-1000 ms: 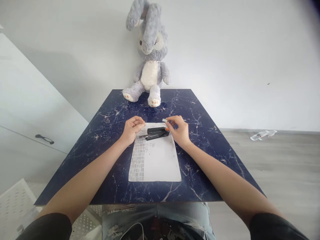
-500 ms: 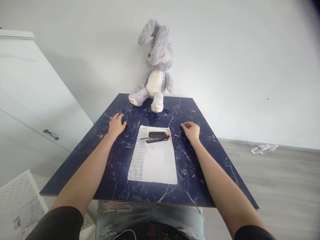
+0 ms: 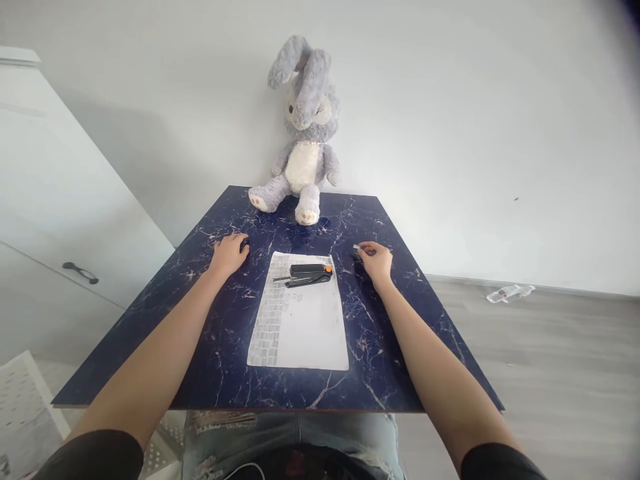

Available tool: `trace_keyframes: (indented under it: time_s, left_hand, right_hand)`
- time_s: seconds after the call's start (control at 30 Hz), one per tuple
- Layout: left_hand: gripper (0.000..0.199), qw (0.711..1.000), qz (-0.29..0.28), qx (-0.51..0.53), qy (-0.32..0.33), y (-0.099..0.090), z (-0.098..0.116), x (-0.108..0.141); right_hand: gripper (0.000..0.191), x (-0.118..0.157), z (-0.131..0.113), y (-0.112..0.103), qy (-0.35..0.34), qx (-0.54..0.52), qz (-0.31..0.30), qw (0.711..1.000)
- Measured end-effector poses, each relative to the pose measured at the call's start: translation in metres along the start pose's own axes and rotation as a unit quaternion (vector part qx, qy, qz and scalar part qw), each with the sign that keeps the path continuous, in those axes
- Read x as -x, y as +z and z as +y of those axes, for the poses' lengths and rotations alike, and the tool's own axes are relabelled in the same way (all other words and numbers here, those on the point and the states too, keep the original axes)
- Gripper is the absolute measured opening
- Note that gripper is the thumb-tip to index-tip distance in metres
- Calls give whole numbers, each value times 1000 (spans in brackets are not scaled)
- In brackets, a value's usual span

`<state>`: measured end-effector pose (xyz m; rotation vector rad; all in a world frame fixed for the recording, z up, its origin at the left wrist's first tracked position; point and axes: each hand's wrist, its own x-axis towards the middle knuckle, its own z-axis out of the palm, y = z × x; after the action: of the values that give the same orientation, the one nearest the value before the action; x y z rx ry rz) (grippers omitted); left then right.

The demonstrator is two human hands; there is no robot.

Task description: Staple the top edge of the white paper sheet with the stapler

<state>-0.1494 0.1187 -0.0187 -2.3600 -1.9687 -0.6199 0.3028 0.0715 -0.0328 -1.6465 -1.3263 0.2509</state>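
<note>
My right hand (image 3: 377,261) pinches a small silvery piece (image 3: 356,247) between thumb and fingertips, just above the table on the right. The piece looks like a short strip of staples, but is too small to be sure. On the left, my left hand (image 3: 230,256) rests on the table with its thumb apart from the fingers; a dark patch shows in the gap. Between the hands, a black stapler (image 3: 309,273) with an orange end lies on its side. Thin metal parts stick out to its left. Under it is a printed sheet of paper (image 3: 313,333).
A grey plush rabbit (image 3: 304,160) sits at the far edge of the dark blue marbled table (image 3: 230,383), against the wall. A white cabinet (image 3: 65,200) stands to the left. Clear plastic packaging (image 3: 510,293) lies on the floor at right.
The whole view has shifted slightly, so things sit further left. The fingers of my left hand are drawn in a little. My right hand still pinches the small piece.
</note>
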Motion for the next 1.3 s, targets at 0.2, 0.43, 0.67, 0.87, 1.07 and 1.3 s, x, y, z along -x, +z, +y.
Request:
trace_keyframes:
  time_s: [0.2, 0.43, 0.67, 0.87, 1.07, 1.3]
  left_hand:
    - [35, 994, 36, 77, 75, 2, 2, -5]
    - [39, 993, 31, 75, 80, 5, -1, -7]
    - [34, 993, 35, 84, 75, 8, -2, -8]
    - [26, 991, 76, 72, 89, 5, -1, -7]
    - [24, 960, 104, 245, 88, -1, 41, 5]
    - [26, 898, -10, 383, 218, -3, 87, 26]
  right_hand:
    - [37, 1, -5, 2, -41, -3, 43, 998]
    - [32, -1, -2, 5, -59, 19, 46, 997]
    - [17, -2, 3, 8, -29, 81, -55, 995]
    - [26, -1, -1, 6, -73, 74, 38, 994]
    - [20, -1, 2, 7, -56, 93, -2, 994]
    - [26, 3, -5, 3, -32, 117, 33, 992]
